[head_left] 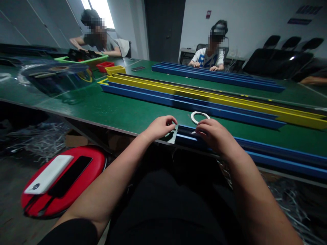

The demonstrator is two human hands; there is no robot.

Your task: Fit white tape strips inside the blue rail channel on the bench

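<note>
Blue rail [268, 159] at both hands [161, 127], wall lettering [309, 9] illegible

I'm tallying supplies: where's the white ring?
The white ring lies right of centre in the head view, on the green table just beyond the right hand.

Front rail [278, 152], centre to lower right of the frame: blue, near-black along the inside. Ring [192, 117], centre: white. Second rail [189, 104], centre: blue. Third rail [222, 99], centre to right edge: bright yellow. Back rails [217, 79], upper right: blue. Tabletop [87, 114], across the middle: plain green. Largest tray [99, 60], upper left: light green. Beside it, one red tray [105, 66], one yellow tray [114, 70]. Stool [95, 166], lower left: red; on it, one white slab [49, 173], one black slab [71, 175]. Sleeve [74, 233], lower left: black. Shirt [217, 59], upper right: white with blue markings. Door [163, 27], upper centre: dark grey. Wall [245, 20], upper right: pale grey.
</note>
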